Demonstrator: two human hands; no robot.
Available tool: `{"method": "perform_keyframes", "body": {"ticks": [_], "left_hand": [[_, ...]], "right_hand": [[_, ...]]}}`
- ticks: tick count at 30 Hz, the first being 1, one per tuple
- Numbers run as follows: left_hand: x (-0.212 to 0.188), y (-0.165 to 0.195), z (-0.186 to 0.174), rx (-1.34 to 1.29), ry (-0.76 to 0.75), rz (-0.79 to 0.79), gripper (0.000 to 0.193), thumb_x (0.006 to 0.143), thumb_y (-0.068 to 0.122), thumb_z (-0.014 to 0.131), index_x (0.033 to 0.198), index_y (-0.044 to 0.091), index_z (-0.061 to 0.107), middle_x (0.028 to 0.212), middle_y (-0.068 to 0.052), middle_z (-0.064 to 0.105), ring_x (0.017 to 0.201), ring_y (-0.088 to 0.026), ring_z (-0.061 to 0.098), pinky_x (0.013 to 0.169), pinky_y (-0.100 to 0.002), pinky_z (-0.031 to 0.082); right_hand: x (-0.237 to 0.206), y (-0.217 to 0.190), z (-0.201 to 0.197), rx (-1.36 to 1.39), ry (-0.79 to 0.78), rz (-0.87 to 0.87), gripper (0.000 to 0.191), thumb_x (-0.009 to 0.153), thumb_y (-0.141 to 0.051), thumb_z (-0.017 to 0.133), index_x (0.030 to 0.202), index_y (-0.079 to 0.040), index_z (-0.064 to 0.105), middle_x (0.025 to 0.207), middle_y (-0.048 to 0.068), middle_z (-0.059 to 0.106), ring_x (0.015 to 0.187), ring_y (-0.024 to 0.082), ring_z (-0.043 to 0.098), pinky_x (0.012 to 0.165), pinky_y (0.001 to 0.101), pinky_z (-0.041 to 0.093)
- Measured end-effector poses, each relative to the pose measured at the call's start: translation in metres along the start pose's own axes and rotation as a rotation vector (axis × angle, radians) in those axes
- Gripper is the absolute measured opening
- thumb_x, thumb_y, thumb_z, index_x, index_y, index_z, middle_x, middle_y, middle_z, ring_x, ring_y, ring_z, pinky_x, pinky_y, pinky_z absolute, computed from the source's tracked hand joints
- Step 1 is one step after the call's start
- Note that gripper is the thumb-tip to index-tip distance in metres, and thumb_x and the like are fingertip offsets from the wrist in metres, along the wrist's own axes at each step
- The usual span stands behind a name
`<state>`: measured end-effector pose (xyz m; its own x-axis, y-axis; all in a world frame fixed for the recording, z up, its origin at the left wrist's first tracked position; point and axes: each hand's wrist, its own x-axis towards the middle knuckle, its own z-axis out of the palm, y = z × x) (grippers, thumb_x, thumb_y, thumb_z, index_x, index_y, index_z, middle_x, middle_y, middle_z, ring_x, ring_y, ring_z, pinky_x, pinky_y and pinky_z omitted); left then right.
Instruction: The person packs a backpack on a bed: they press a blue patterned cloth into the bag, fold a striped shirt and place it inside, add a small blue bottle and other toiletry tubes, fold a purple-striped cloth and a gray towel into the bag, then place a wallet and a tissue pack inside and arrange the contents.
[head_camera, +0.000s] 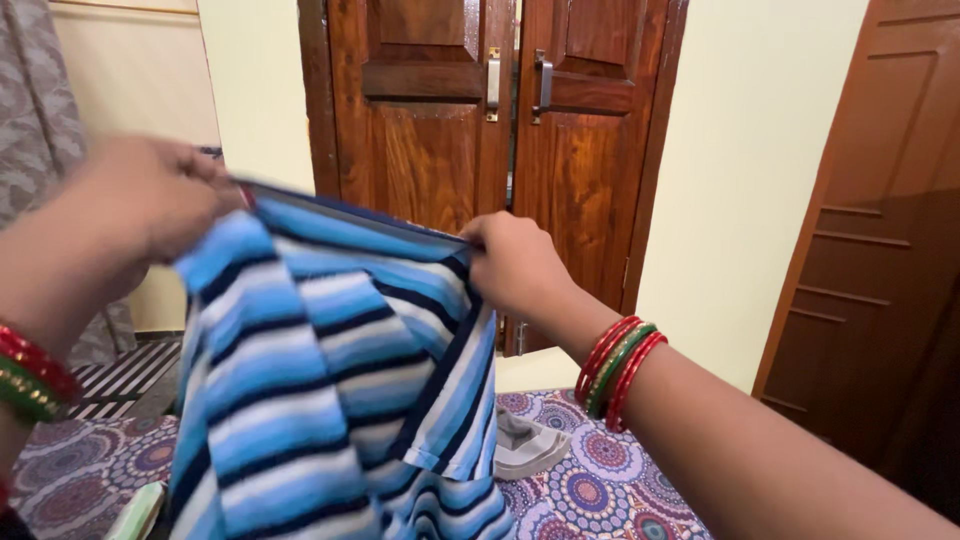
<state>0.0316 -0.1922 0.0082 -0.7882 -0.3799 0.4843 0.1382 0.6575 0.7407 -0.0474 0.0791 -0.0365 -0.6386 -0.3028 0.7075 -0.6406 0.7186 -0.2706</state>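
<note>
— So, starting at the left of the frame: what is the left hand (150, 205) doing?

— It is raised in the upper left, blurred, fingers curled shut and pinching one top corner of the striped shirt (320, 380). Red and green bangles (30, 380) sit on that wrist at the left edge.

— And the shirt itself?

— It hangs in the middle, held up in the air, its top edge stretched nearly taut between both hands. The stripes run light blue, white and dark navy; a navy-trimmed fold hangs down on its right side, and the lower part drops out of the bottom of the frame.

— The right hand (515, 265)?

— At centre, just right of the shirt, knuckles toward the camera, closed tight on the other top corner. The forearm slants down to the lower right, with bangles (620, 370) on its wrist too.

— Below and behind?

— A patterned purple bedspread (600, 480) with a grey cloth (525, 450) lying on it, and brown wooden doors (500, 130) behind.
</note>
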Motion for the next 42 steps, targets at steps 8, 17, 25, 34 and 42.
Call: {"method": "perform_keyframes", "body": {"ticks": [8,17,25,34,42], "left_hand": [[-0.031,0.027,0.057,0.186,-0.423,0.085,0.03,0.085,0.026,0.082,0.104,0.003,0.079,0.088,-0.015,0.075,0.081,-0.024,0.066,0.072,-0.037,0.053],[0.001,-0.002,0.046,-0.347,-0.095,-0.137,0.024,0.087,0.017,0.069,0.103,0.0,0.074,0.086,-0.013,0.077,0.075,-0.022,0.075,0.07,-0.038,0.061],[-0.022,0.006,0.085,-0.046,-0.32,0.417,0.069,0.069,0.027,0.09,0.125,0.005,0.057,0.106,-0.009,0.067,0.092,-0.019,0.066,0.08,-0.039,0.053],[-0.01,-0.008,0.097,-0.393,-0.307,-0.144,0.02,0.085,0.013,0.075,0.087,-0.007,0.072,0.076,-0.013,0.069,0.068,-0.023,0.066,0.053,-0.038,0.052],[0.009,-0.029,0.118,-0.565,-0.086,-0.285,0.036,0.088,-0.008,0.062,0.116,0.011,0.048,0.093,-0.01,0.06,0.071,-0.024,0.067,0.057,-0.038,0.057]], "right_hand": [[0.005,-0.043,0.003,-0.02,0.062,-0.348,0.017,0.086,-0.017,0.067,0.097,-0.008,0.076,0.087,0.017,0.075,0.086,0.036,0.072,0.08,0.0451,0.057],[0.001,-0.013,-0.007,-0.151,-0.025,-0.111,0.019,0.087,-0.021,0.069,0.1,-0.011,0.08,0.094,0.016,0.075,0.089,0.035,0.073,0.085,0.0452,0.056],[0.003,-0.009,0.009,0.051,-0.054,-0.14,0.023,0.086,-0.017,0.068,0.106,-0.015,0.08,0.097,0.012,0.077,0.092,0.032,0.074,0.084,0.0422,0.057],[-0.002,-0.035,-0.006,0.228,-0.175,-0.038,0.023,0.083,-0.028,0.081,0.092,-0.007,0.08,0.079,0.011,0.078,0.071,0.018,0.07,0.068,0.0352,0.056],[-0.011,-0.033,0.014,0.551,-0.281,-0.116,0.026,0.089,-0.021,0.065,0.101,0.0,0.077,0.083,0.008,0.074,0.071,0.011,0.07,0.066,0.029,0.06]]}}
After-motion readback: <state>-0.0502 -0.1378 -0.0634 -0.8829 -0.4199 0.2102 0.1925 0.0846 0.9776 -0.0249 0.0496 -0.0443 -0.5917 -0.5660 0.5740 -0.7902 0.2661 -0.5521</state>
